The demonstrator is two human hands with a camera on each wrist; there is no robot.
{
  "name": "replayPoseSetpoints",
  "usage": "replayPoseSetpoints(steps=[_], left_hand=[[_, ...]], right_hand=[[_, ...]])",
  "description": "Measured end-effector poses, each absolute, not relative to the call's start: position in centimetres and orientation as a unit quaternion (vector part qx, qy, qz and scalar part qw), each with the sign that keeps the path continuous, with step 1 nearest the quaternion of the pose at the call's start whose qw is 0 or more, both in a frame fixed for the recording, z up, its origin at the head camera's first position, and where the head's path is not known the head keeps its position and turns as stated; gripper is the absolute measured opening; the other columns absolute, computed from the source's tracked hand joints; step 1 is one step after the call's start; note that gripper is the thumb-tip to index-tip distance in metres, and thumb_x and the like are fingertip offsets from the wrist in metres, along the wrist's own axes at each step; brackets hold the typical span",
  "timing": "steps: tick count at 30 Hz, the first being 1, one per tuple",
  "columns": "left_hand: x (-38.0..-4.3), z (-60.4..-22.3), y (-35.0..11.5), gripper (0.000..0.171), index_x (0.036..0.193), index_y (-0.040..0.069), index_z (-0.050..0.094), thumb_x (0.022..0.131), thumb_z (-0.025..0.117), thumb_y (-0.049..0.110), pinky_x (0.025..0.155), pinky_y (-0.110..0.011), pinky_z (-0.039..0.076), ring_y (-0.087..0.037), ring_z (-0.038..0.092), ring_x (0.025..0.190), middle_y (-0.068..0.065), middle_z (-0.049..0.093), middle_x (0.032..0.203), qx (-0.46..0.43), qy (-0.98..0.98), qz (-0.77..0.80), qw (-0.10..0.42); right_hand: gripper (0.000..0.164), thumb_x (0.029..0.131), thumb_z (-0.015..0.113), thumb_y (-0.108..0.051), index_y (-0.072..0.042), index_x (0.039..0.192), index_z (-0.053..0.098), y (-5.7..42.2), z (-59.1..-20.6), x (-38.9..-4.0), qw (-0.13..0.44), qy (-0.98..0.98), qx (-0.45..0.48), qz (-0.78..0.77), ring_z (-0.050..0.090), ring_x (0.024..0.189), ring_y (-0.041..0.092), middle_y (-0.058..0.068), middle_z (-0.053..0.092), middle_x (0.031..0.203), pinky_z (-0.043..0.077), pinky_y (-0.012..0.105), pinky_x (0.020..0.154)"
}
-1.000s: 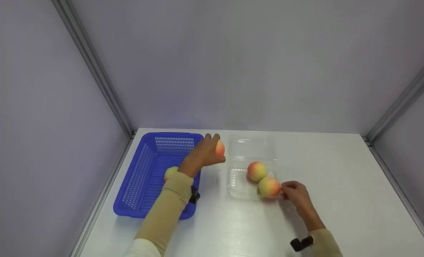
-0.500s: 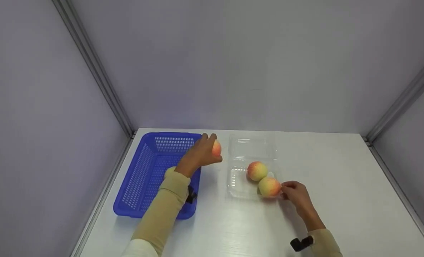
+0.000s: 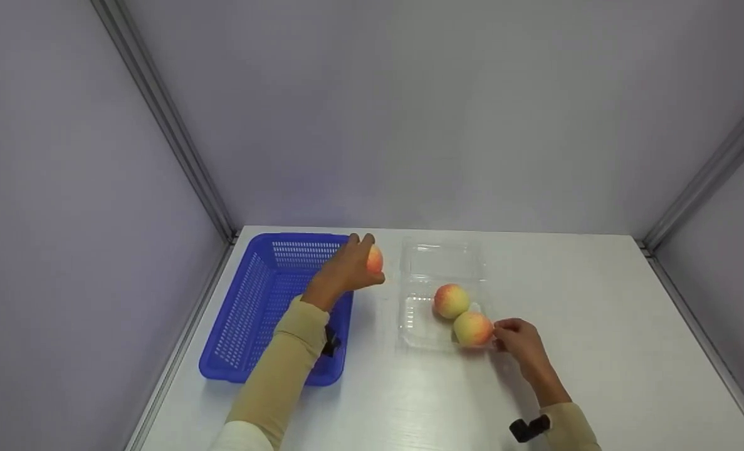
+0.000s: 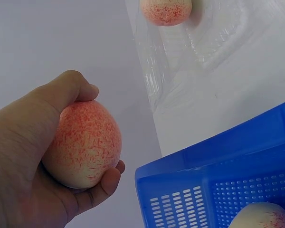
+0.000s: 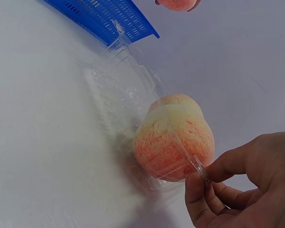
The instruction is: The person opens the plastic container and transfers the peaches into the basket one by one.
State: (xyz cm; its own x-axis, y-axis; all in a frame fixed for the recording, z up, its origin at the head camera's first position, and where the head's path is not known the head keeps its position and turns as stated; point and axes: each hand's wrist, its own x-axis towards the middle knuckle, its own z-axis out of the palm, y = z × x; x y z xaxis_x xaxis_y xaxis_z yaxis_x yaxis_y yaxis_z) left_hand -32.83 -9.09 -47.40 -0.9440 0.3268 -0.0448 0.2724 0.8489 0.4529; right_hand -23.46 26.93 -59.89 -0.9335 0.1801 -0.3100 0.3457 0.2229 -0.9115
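Observation:
My left hand (image 3: 346,266) grips a red-and-yellow peach (image 4: 88,145), thumb on one side and fingers round the other, above the right rim of the blue basket (image 3: 237,307). Another peach (image 4: 263,217) lies inside that basket; in the head view my arm hides it. To the right, a clear plastic clamshell box (image 3: 419,326) lies unfolded with its lid away from me. Two peaches touch each other in its near half, a farther peach (image 3: 451,300) and a nearer peach (image 3: 473,329). My right hand (image 5: 247,175) pinches the box's rim between thumb and fingers, beside the nearer peach.
A white table (image 3: 597,313) carries everything. Grey panels stand at the back (image 3: 409,125) and on both sides, joined by metal corner posts. The basket's raised right wall stands between its inside and the clear box.
My left hand has moved a little to the left with its peach, away from the clear box and toward the basket. The right hand and the two boxed peaches stay put.

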Motion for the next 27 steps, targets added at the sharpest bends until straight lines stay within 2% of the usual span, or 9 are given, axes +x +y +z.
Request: replayPoseSetpoints(steps=[7,17,27], left_hand=[[-32.9,-47.2,-9.6,0.083,0.157,0.005,0.042,0.088,0.079,0.031,0.105,-0.054,0.057,-0.04,0.065,0.119,-0.027,0.049,0.149,0.16,0.959,0.228,0.044],[-32.7,-47.2,-10.2,0.086,0.16,0.005,0.039,0.09,0.081,0.031,0.115,-0.055,0.051,-0.04,0.061,0.13,-0.026,0.047,0.156,0.146,0.957,0.244,0.057],[-32.8,-47.3,-11.3,0.091,0.165,0.006,0.032,0.092,0.08,0.034,0.124,-0.058,0.04,-0.044,0.049,0.147,-0.028,0.033,0.168,0.134,0.961,0.233,0.071]], right_hand=[[0.031,0.101,0.061,-0.006,0.014,0.124,0.06,26.9,-60.1,-23.5,0.06,0.782,0.162,-0.599,0.066,0.078,0.012,0.012,0.068,0.099,0.059,0.025,0.071],[0.033,0.102,0.063,-0.009,0.015,0.125,0.059,27.0,-60.2,-23.5,0.062,0.778,0.165,-0.602,0.065,0.077,0.011,0.011,0.068,0.099,0.058,0.023,0.07],[0.033,0.101,0.065,-0.009,0.014,0.124,0.06,26.9,-60.2,-23.5,0.059,0.778,0.169,-0.602,0.065,0.078,0.011,0.01,0.068,0.098,0.058,0.024,0.07]])
